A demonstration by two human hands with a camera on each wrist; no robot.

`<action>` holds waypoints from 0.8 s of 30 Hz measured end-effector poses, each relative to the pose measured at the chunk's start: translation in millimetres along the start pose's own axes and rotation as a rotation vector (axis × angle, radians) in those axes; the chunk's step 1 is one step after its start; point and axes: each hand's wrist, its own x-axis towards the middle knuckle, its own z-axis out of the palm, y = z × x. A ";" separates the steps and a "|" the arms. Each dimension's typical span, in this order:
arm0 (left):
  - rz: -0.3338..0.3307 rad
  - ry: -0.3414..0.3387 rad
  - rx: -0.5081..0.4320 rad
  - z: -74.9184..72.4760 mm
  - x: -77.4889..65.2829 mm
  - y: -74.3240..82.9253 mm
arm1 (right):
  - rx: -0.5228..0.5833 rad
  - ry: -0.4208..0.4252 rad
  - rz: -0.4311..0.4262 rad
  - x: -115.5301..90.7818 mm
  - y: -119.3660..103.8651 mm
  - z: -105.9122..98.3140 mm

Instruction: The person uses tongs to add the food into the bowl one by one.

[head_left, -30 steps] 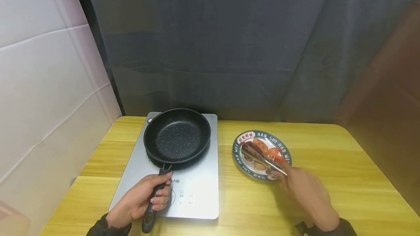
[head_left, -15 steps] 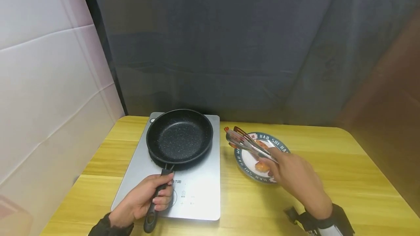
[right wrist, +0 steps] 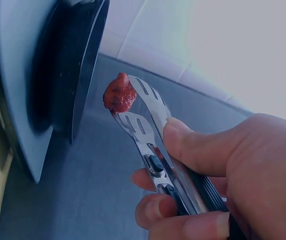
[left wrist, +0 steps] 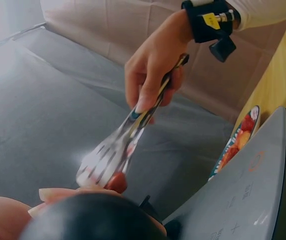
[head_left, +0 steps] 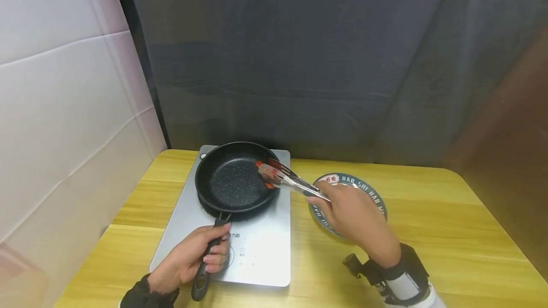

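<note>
My left hand (head_left: 201, 253) grips the black handle (head_left: 200, 282) of a dark speckled frying pan (head_left: 235, 182), which sits on a silver induction cooker (head_left: 265, 255). In my right hand (head_left: 357, 217) are slotted metal tongs (head_left: 291, 182), squeezed between thumb and fingers. Their tips pinch a glossy red piece of food (right wrist: 119, 95) over the pan's right side. To the right, partly covered by my right hand, lies a round plate (head_left: 372, 194) with a lettered green rim. The left wrist view shows red and orange food pieces (left wrist: 240, 140) on it.
Under everything is a yellow wood-grain table (head_left: 432, 222). Behind it hangs a dark grey cloth (head_left: 282, 61), with a white panel (head_left: 68, 108) on the left and a brown one (head_left: 509, 156) on the right. A strapped device (head_left: 398, 274) sits on my right wrist.
My right hand has lifted the tongs with the red food piece off the plate and carried them left to the pan. My left hand keeps its grip on the handle.
</note>
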 end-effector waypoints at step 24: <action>0.009 -0.036 -0.007 2.1 5.8 -1.9 | -0.030 -0.149 -0.156 52.8 -26.6 49.0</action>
